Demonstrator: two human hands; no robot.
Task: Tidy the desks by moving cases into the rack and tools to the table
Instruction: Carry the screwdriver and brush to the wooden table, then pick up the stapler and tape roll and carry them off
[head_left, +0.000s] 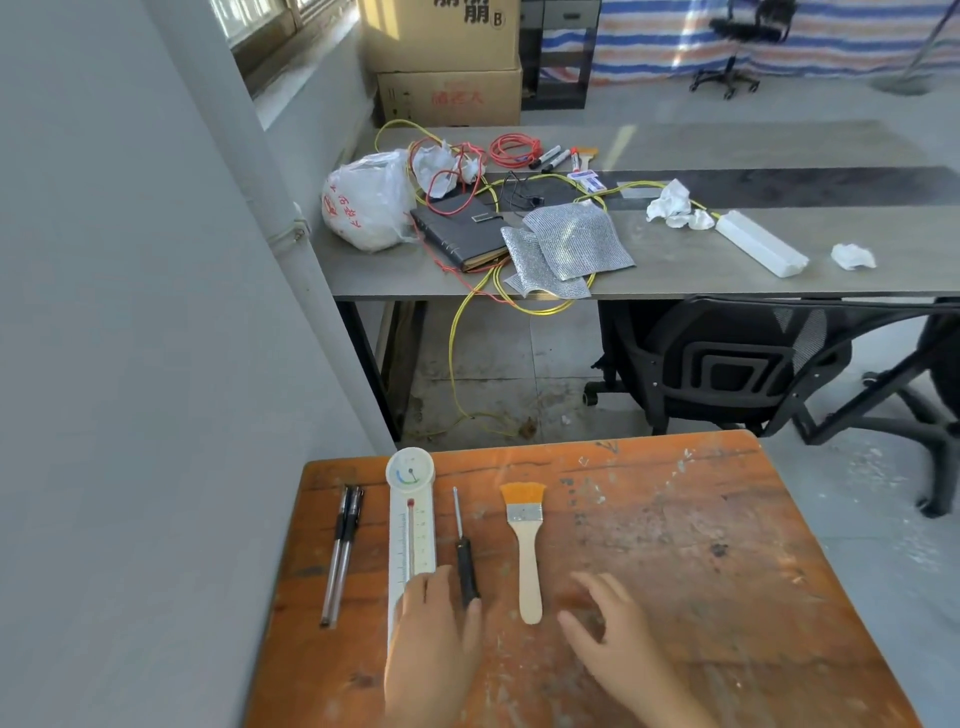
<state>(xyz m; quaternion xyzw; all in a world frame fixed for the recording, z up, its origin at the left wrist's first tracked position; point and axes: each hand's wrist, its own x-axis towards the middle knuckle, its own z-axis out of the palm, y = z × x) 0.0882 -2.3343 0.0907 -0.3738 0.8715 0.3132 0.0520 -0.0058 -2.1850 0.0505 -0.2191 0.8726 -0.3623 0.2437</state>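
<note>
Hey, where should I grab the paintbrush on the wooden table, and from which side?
Take the paintbrush by its flat wooden handle, a little below the metal ferrule, pinching the two long edges from above. It lies flat with the bristles pointing away and the handle end toward you, so the right hand, open just beside the handle, is probably best placed. The screwdriver lies apart on the left, leaving finger room.
</note>
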